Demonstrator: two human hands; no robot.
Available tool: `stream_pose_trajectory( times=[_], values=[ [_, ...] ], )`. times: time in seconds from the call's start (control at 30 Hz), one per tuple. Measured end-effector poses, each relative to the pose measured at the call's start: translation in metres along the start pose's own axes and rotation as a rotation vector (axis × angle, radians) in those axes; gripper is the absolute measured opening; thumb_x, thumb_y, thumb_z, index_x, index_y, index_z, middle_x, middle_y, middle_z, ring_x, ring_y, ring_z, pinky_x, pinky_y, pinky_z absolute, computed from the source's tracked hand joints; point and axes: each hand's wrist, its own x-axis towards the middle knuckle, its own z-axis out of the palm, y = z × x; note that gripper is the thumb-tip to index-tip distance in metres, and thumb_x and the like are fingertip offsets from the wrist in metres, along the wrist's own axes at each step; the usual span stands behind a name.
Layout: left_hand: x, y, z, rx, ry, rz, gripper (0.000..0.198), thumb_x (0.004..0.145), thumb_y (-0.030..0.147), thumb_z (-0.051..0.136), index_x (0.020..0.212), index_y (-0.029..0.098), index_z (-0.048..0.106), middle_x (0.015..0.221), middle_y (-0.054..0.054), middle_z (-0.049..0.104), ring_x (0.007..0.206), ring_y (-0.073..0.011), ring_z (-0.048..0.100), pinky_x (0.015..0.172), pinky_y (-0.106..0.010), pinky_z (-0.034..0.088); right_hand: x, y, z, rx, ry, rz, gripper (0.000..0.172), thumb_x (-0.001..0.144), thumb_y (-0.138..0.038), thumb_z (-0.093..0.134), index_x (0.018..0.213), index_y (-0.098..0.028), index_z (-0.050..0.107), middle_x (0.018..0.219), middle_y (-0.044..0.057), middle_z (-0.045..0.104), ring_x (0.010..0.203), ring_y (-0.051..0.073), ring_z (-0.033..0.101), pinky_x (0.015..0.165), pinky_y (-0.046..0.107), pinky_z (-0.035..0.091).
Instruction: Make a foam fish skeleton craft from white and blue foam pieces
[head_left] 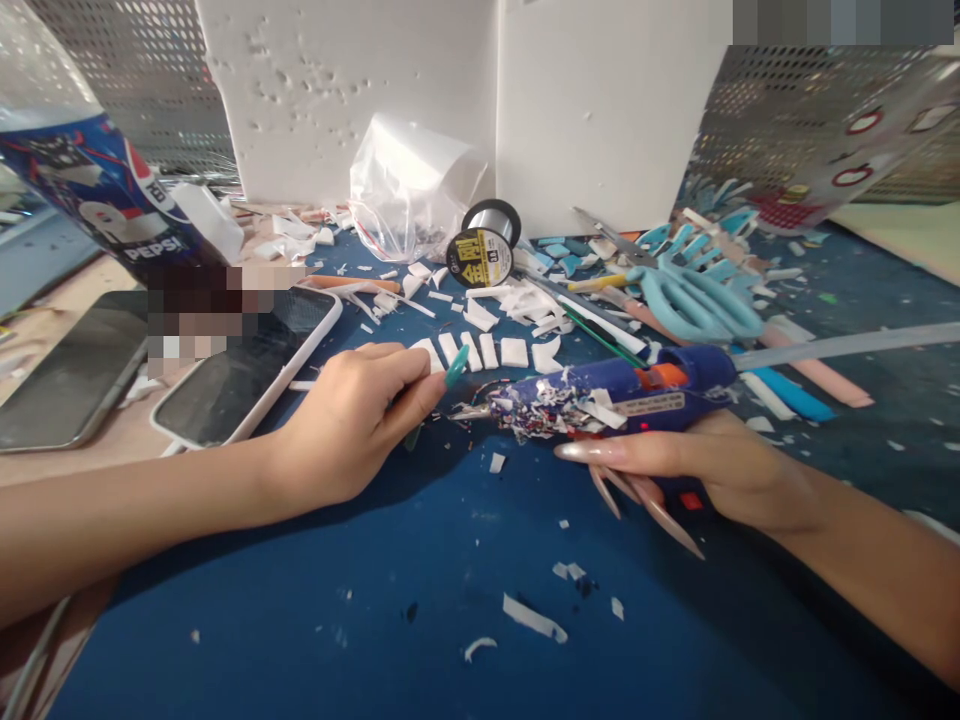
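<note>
My right hand (pixel 720 460) is wrapped round a blue hot glue gun (pixel 645 395), its long pale nails below the barrel. Clumps of white and coloured scraps cling to the gun's front, and a glue stick (pixel 847 345) runs out of its back. The metal nozzle points left, close to the fingertips of my left hand (pixel 352 420). That hand is closed, thumb against the fingers, with a teal tip at the thumb. Whatever it may pinch is hidden or too small to name. Behind it stands a row of small white foam pieces (pixel 514 353).
Light blue scissors (pixel 690 295), a line spool (pixel 484 245) and a clear plastic bag (pixel 412 190) lie behind among foam scraps. White foam boards (pixel 600 110) stand at the back. On the left are two phones (pixel 247 375) and a Pepsi bottle (pixel 127 210). A blue mat (pixel 315 600) covers the table.
</note>
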Motion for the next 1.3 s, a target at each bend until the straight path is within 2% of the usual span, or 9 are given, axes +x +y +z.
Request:
stream_pose_trajectory(
  times=[0.13,0.4,0.53,0.8,0.97,1.13,1.3],
  values=[
    [-0.0001,0.0004,-0.0009,-0.012,-0.009,-0.005,0.034,0.089,0.019,0.040,0.055,0.018,0.033,0.051,0.004,0.037,0.048,-0.0082,0.036,0.049,-0.021,0.028,0.0013,0.0026,-0.0022,-0.002,-0.014,-0.003,0.022,0.063,-0.031,0.067,0.046,-0.019,0.060,0.042,-0.002,0.057,0.035,0.007,0.048,0.037,0.018,0.036],
    [0.0012,0.0012,-0.0015,-0.016,-0.018,-0.010,0.035,0.088,0.018,0.041,0.054,0.017,0.033,0.049,0.005,0.035,0.047,-0.0070,0.035,0.048,-0.020,0.028,-0.0016,-0.0016,0.0006,0.006,0.007,0.012,0.017,0.064,-0.027,0.068,0.050,-0.019,0.062,0.040,-0.005,0.051,0.034,0.006,0.046,0.035,0.016,0.035],
    [0.0022,0.0010,-0.0029,-0.041,-0.033,-0.043,0.035,0.088,0.019,0.042,0.054,0.016,0.037,0.049,0.005,0.037,0.047,-0.0067,0.036,0.048,-0.020,0.029,-0.0009,-0.0006,0.0003,0.001,-0.009,0.007,0.022,0.065,-0.024,0.069,0.046,-0.020,0.060,0.038,-0.005,0.050,0.034,0.007,0.046,0.035,0.017,0.035],
    [-0.0028,-0.0022,0.0018,0.011,0.042,0.063,0.026,0.090,0.018,0.039,0.064,0.018,0.037,0.056,0.005,0.040,0.050,-0.0079,0.034,0.048,-0.021,0.029,0.0033,0.0047,-0.0033,0.020,-0.046,-0.036,0.027,0.064,-0.034,0.068,0.042,-0.021,0.058,0.038,-0.003,0.052,0.038,0.011,0.052,0.040,0.022,0.042],
    [-0.0039,-0.0031,0.0027,0.024,0.046,0.049,0.025,0.090,0.017,0.038,0.065,0.018,0.035,0.057,0.005,0.038,0.050,-0.0086,0.034,0.049,-0.022,0.029,0.0047,0.0068,-0.0043,0.012,-0.053,-0.044,0.030,0.060,-0.043,0.070,0.041,-0.023,0.058,0.036,-0.002,0.053,0.039,0.013,0.054,0.041,0.024,0.044],
    [-0.0029,-0.0029,0.0021,0.012,0.037,0.048,0.024,0.091,0.018,0.038,0.067,0.018,0.036,0.058,0.005,0.040,0.050,-0.0086,0.035,0.049,-0.021,0.030,0.0021,0.0034,-0.0025,-0.014,-0.024,-0.028,0.030,0.066,-0.034,0.068,0.040,-0.022,0.057,0.039,-0.003,0.053,0.040,0.012,0.054,0.044,0.025,0.045],
    [-0.0030,-0.0034,0.0022,0.006,0.034,0.069,0.023,0.090,0.016,0.038,0.068,0.018,0.037,0.059,0.004,0.041,0.052,-0.0089,0.036,0.050,-0.022,0.030,-0.0003,-0.0016,-0.0004,-0.008,-0.027,-0.027,0.028,0.064,-0.034,0.067,0.041,-0.022,0.056,0.039,-0.002,0.053,0.040,0.011,0.052,0.043,0.025,0.042]
  ],
)
